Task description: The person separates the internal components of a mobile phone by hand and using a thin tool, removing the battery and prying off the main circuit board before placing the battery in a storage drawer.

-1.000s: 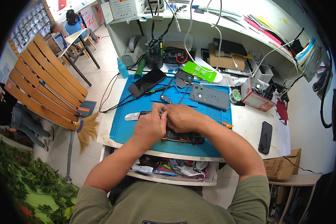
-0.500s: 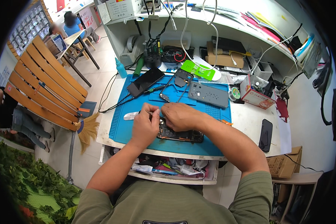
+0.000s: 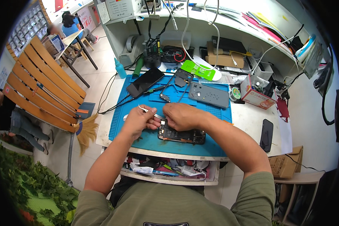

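Note:
On the blue repair mat (image 3: pixel 118 130) lies an opened phone (image 3: pixel 182 136), its dark battery and inner parts bare. My left hand (image 3: pixel 138 121), left of the phone, is closed on a thin pale strip (image 3: pixel 158 116). One curved end of it sticks out above the thumb, the other reaches toward my right fingers; its exact kind cannot be made out. My right hand (image 3: pixel 181 116) is bent over the phone's upper left part, fingers pressed together, their tips and anything between them hidden. A small white piece (image 3: pixel 125 117) shows beside my left hand.
Farther back on the mat are a black phone (image 3: pixel 145 83), an empty phone frame (image 3: pixel 177 84) and a grey back housing (image 3: pixel 209 95). A blue bottle (image 3: pixel 120 69) stands at the left, a red-and-white box (image 3: pixel 258 92) at the right. Below the table edge, a cluttered drawer (image 3: pixel 169 180) hangs open.
My left hand has moved left and slightly down, away from my right hand, and more of the pale strip shows. My right hand stays over the phone.

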Demonstrator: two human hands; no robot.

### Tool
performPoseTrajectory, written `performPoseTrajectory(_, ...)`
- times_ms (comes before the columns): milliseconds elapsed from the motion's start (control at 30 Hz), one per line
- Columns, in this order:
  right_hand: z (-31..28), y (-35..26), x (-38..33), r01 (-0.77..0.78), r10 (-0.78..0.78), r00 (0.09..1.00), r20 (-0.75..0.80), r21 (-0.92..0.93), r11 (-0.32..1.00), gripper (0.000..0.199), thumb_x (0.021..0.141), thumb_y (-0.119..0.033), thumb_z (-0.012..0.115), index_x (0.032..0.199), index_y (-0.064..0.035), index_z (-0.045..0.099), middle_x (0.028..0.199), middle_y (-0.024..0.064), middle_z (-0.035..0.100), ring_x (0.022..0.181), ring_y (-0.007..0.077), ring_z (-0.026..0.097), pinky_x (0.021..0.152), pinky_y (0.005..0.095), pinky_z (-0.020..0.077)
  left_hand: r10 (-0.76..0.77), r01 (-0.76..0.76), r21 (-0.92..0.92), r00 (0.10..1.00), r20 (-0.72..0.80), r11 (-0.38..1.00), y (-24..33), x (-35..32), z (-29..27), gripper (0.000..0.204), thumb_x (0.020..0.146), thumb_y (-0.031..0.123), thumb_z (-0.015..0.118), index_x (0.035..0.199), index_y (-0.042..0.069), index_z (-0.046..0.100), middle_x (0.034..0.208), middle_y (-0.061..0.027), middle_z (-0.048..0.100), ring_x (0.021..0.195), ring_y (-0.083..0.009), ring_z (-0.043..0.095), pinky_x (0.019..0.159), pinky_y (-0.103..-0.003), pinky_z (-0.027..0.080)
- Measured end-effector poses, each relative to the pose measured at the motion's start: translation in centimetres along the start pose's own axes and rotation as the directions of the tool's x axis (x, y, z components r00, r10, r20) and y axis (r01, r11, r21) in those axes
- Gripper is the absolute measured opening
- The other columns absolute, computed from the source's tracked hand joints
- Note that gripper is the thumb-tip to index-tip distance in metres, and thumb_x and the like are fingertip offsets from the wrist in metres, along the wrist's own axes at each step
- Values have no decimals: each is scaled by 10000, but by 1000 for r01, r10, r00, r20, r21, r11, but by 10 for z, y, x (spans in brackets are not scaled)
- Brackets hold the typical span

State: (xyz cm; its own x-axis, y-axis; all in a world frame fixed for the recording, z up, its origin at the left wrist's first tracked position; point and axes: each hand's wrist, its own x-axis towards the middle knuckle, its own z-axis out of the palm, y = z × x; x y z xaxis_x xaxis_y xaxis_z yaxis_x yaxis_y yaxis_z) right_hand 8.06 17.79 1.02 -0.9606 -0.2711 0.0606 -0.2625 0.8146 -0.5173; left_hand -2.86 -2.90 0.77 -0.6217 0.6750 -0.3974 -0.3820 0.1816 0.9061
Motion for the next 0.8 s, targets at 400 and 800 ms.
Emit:
performPoseTrajectory(400,-14,1,10,-70,65,986,152,22,997,191,908,-172,610,971,-2,669,1021,219,717,996,428,695,852,520,536,-166,175,-52,975,144,983,17,1,-16,245,1011,235,784,1048,11,692,869,-95,750,684,-145,723,596,-261,596)
performPoseTrajectory(800,-17,4,10,-67,57,988,144,64,996,196,902,-175,601,943,7,661,979,224,709,948,437,683,829,521,527,-77,51,184,988,137,982,20,11,-31,241,930,171,862,994,-10,717,836,-64,724,640,-107,666,535,-215,500)
